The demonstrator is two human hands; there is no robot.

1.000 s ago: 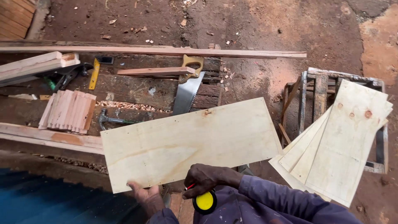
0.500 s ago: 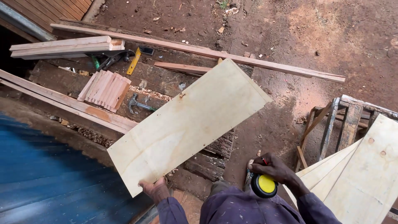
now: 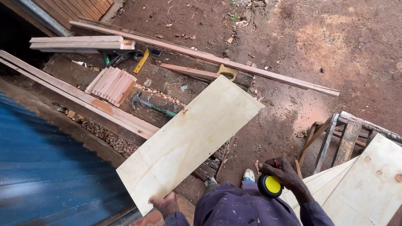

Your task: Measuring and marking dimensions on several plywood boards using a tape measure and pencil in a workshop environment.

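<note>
The left hand (image 3: 164, 204) has its grip closed on the near corner of a pale plywood sheet (image 3: 190, 140) and holds the sheet slanted up and away from the grip, above the rough workbench surface (image 3: 167, 81). The right hand (image 3: 284, 173) grips a yellow tape measure (image 3: 270, 186) together with a red pencil (image 3: 275, 163), well apart from the sheet and to the right of the left grip.

Beyond the far edge of the sheet lie a hammer (image 3: 146, 103) and a handsaw (image 3: 197, 72); a stack of similar plywood sheets (image 3: 368, 184) rests on a stand to the right of the right grip.

I judge that the step in hand is carrying and positioning the sheet with one hand. Because only one corner is held, the next move calls for a steady wrist and a flat place for the sheet.
</note>
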